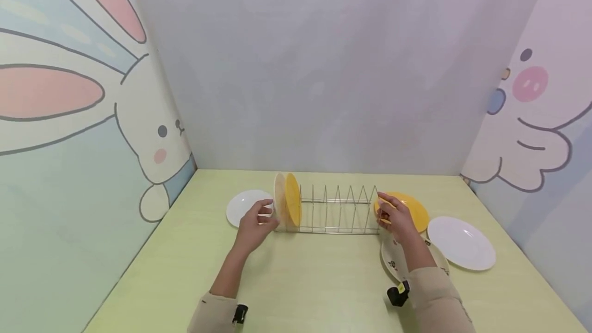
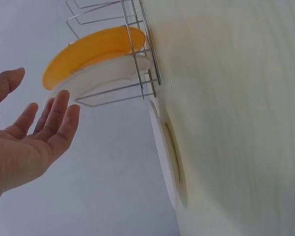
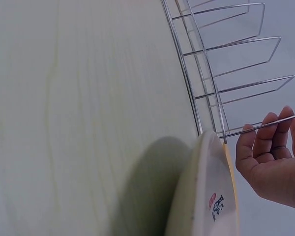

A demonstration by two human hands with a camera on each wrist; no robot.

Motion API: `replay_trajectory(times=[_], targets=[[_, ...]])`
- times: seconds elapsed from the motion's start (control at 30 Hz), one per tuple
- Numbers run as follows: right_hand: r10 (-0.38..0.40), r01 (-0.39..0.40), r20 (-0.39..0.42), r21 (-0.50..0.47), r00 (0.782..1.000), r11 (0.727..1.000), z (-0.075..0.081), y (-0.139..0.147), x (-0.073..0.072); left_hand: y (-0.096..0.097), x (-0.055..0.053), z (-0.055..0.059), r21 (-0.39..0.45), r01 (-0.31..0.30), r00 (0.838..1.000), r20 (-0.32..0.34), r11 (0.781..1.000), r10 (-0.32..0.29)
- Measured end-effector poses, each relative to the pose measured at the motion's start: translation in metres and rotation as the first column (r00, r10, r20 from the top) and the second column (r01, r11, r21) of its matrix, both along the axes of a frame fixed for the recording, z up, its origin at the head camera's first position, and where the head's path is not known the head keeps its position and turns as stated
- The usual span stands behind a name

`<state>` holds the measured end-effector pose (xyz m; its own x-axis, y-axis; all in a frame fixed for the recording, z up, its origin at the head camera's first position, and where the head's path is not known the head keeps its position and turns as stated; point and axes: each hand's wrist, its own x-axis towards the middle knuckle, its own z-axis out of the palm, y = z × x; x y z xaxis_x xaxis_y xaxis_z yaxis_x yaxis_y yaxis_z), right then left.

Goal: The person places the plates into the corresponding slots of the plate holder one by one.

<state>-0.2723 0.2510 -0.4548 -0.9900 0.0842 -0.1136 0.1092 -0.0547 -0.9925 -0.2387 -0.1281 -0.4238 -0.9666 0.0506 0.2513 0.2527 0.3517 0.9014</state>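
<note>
A wire dish rack stands mid-table. At its left end a cream-white plate and a yellow plate stand upright side by side in the slots. My left hand is beside that end, its fingers spread and loosely bent; in the left wrist view they hold nothing and look apart from the rack. At the opposite end my right hand grips the rack's end wire, with the fingers curled at it in the right wrist view. The slots between hold no plates.
A white plate lies left of the rack. To the right lie another yellow plate, a larger white plate and a patterned dish partly under my right forearm. Cartoon-printed panels flank the table; a grey backdrop closes the rear.
</note>
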Motion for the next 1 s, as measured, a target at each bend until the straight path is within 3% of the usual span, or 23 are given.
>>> replay_trajectory(times=[0.07,0.17,0.43,0.7,1.0], targets=[[-0.001,0.001,0.008,-0.002,1.000,1.000,0.000,0.001,0.001,-0.009,0.000,-0.002,-0.016,0.040,0.999,0.017,0.999,-0.040],[0.001,-0.001,0.003,0.002,1.000,1.000,0.000,0.000,0.001,-0.021,-0.002,-0.003,-0.037,0.047,0.998,0.031,0.998,-0.046],[-0.016,0.015,-0.016,-0.012,1.000,1.000,0.004,0.001,-0.003,-0.046,-0.013,-0.007,-0.088,0.018,0.995,0.101,0.996,-0.009],[0.001,-0.001,-0.008,-0.017,1.000,1.000,0.001,-0.001,-0.001,-0.074,-0.015,-0.012,-0.120,-0.033,0.987,0.151,0.992,0.051],[-0.019,0.019,-0.018,-0.017,1.000,1.000,-0.003,-0.003,0.000,-0.100,-0.028,-0.022,-0.071,-0.102,0.968,0.223,0.992,0.115]])
